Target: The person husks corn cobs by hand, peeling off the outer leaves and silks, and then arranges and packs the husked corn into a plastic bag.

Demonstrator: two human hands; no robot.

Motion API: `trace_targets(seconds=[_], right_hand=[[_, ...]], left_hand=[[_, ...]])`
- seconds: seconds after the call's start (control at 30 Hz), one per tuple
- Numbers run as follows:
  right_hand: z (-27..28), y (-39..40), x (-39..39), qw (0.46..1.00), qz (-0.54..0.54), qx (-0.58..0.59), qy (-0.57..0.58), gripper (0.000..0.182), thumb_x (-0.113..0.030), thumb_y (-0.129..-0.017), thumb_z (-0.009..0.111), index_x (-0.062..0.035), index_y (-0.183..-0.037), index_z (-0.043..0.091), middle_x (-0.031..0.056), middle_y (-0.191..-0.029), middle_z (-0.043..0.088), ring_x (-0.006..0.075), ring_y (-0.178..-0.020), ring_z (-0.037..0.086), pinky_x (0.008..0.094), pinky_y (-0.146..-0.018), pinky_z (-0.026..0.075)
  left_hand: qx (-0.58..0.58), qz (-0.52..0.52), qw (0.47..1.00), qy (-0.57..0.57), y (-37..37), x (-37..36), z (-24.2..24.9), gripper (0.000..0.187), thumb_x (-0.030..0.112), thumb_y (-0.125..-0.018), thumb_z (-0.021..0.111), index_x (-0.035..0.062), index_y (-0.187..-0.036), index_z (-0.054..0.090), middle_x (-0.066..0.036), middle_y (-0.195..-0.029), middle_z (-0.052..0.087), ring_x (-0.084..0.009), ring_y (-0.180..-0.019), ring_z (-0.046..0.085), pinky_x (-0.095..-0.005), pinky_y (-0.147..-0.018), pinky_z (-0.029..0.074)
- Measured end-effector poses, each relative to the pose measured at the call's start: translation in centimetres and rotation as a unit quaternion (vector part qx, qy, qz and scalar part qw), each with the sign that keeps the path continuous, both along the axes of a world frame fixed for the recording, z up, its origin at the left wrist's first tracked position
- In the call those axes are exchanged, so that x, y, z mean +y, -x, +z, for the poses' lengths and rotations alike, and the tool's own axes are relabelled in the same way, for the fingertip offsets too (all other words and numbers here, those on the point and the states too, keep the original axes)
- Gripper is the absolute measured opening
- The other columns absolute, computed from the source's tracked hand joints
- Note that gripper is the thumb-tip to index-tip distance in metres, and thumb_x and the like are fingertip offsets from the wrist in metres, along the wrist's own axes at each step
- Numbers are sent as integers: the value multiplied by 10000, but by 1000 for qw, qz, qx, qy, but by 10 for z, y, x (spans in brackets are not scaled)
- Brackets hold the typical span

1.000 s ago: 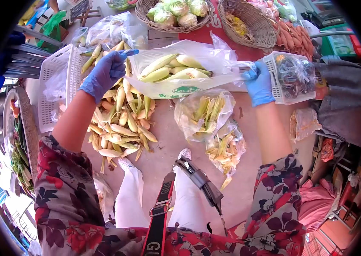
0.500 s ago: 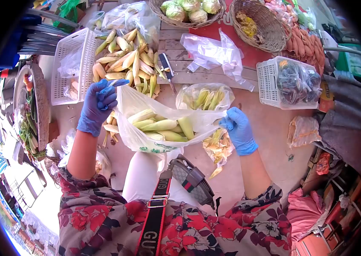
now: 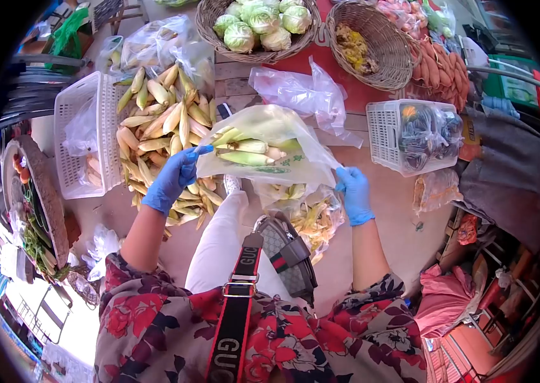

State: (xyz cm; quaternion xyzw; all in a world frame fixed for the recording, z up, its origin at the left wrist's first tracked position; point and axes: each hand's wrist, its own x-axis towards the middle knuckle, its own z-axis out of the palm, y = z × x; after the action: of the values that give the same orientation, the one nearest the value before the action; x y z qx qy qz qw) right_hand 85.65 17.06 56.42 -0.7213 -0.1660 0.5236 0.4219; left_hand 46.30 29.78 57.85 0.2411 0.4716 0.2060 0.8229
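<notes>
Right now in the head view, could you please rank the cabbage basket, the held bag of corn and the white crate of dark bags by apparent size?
1. bag of corn, nearer the camera, so unsure
2. cabbage basket, looks similar
3. white crate

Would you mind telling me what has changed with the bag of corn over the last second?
The bag of corn dropped toward the person's lap, then rose again and turned, its bulk now above both gripping points. The left hand and right hand have kept hold of its two ends. The corn pile stays put.
</notes>
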Motion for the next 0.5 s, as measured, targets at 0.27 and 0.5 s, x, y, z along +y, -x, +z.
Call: trace_targets(seconds=[0.27, 0.5], right_hand=[[-150, -66, 98, 990, -77, -111, -32, 163, -174, -843, 631, -17, -880, 614, 29, -739, 606, 95, -651, 540, 237, -615, 438], [-180, -91, 147, 966, 68, -248, 0, 258, -239, -817, 638, 14, -868, 639, 37, -738, 621, 100, -668, 530, 254, -629, 440]], left_hand=[[-107, 152, 976, 114, -69, 106, -138, 430, 134, -823, 505, 23, -1239, 505, 70, -547, 305, -62, -443, 316, -221, -611, 401], [-148, 145, 973, 103, -84, 109, -157, 519, 112, -825, 503, 34, -1329, 408, 77, -560, 308, -38, -440, 285, -199, -533, 319]])
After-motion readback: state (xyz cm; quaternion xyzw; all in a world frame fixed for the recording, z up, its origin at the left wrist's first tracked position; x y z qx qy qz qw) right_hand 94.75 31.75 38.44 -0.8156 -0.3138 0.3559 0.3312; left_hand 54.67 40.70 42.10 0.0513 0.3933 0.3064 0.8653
